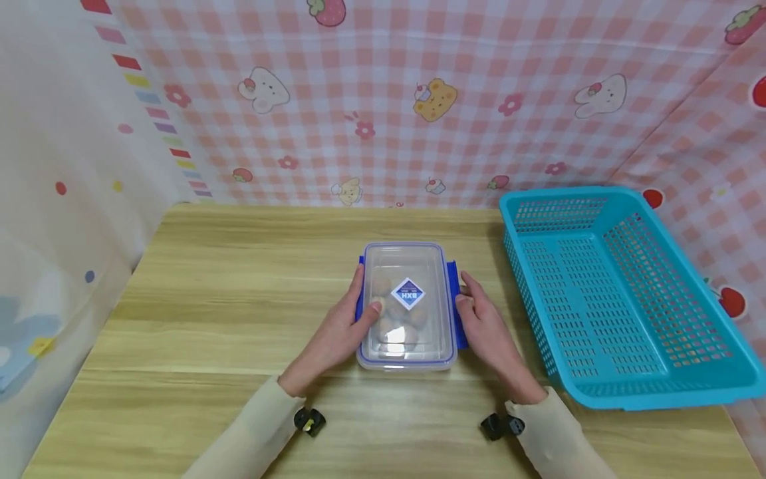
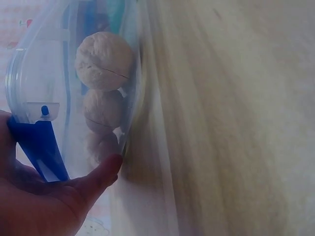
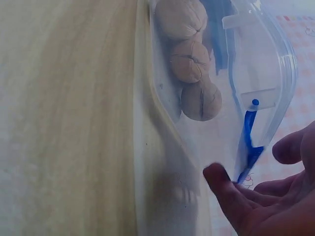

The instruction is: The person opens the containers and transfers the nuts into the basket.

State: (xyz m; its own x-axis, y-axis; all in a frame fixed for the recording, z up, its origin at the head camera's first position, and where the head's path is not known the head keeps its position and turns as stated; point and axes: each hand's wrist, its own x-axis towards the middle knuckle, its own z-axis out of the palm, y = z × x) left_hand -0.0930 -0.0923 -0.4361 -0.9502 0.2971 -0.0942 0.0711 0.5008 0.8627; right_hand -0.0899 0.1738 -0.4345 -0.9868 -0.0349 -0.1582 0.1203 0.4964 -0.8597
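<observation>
A clear lidded container (image 1: 409, 266) with blue side latches and a white-and-blue label holds several round, tan, walnut-like objects (image 2: 104, 61). My left hand (image 1: 338, 332) grips its left side, thumb over the lid and fingers along the edge. At the right side, my right hand (image 1: 492, 332) holds around the blue latch (image 1: 457, 306), which sticks outward. In the right wrist view, the latch (image 3: 250, 162) lies between the thumb and fingers (image 3: 216, 172). The left wrist view shows the left latch (image 2: 39, 150) angled down beside my left hand (image 2: 54, 201).
A turquoise perforated basket (image 1: 598, 306) stands on the right of the wooden table (image 1: 209, 306), close to my right forearm. Patterned cloth (image 1: 383, 100) hangs behind the table and at both sides.
</observation>
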